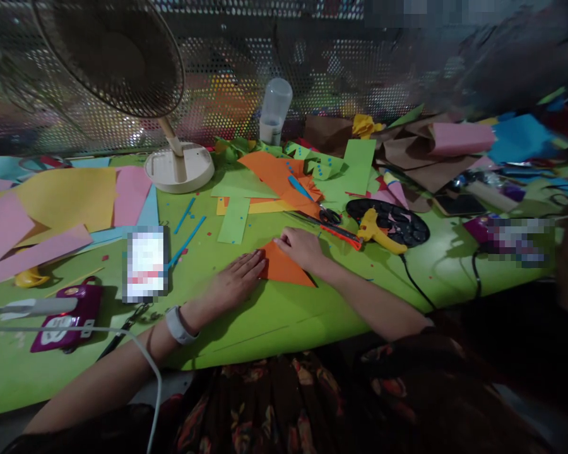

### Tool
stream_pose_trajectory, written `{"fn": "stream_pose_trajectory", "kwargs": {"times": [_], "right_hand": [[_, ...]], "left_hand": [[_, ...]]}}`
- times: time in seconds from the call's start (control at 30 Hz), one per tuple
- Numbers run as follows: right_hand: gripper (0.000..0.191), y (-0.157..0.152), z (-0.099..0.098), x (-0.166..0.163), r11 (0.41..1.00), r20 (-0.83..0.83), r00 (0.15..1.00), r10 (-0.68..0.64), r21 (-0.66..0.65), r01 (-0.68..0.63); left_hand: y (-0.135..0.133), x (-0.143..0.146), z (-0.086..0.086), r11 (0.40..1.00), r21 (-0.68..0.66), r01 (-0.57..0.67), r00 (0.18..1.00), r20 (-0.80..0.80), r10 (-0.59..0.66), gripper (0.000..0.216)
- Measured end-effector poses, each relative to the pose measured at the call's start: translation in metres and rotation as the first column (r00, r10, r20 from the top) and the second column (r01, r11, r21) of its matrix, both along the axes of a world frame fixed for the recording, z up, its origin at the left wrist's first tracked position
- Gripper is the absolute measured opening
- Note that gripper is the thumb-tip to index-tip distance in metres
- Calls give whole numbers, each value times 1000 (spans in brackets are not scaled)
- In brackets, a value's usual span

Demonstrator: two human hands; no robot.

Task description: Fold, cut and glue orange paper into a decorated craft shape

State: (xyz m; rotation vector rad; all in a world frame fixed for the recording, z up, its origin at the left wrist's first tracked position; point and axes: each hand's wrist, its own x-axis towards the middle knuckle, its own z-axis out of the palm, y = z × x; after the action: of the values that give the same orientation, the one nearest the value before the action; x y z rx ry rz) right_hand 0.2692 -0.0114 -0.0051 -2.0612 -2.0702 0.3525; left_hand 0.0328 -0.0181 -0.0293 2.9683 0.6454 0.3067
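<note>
On the green table in front of me lies an orange paper triangle (286, 268). My left hand (239, 277) rests flat over its left side, fingers stretched out and pointing right. At the triangle's upper edge is my right hand (299, 247), its fingers curled with thumb and index at the paper; what is pinched there is partly hidden by the hand. Just beyond my right hand are scissors (330, 216) and a red-orange cutter (341, 236). A yellow glue gun (381, 233) lies on a black tray (419, 228) to the right.
A desk fan (180, 167) and a clear bottle (275, 107) stand at the back. A lit phone (145, 263) and a purple pouch (88, 309) lie left. Coloured paper sheets (71, 195) spread leftward; brown paper (416, 151) piles right. A white cable (142, 347) crosses my left forearm. Another person's arm shows at far right.
</note>
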Motion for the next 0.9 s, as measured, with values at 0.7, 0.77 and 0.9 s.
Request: {"fn": "stream_pose_trajectory", "kwargs": {"times": [0.7, 0.77, 0.9], "right_hand": [[66, -18, -12, -3, 810, 40, 828, 559, 186, -556], [75, -18, -13, -4, 803, 78, 807, 585, 89, -590], [79, -18, -9, -5, 818, 103, 814, 572, 4, -576]], "left_hand": [[-1, 4, -9, 991, 56, -122, 992, 35, 120, 53], [-1, 5, -8, 991, 46, -125, 992, 24, 124, 54], [-2, 6, -5, 992, -2, -126, 992, 13, 126, 54]]}}
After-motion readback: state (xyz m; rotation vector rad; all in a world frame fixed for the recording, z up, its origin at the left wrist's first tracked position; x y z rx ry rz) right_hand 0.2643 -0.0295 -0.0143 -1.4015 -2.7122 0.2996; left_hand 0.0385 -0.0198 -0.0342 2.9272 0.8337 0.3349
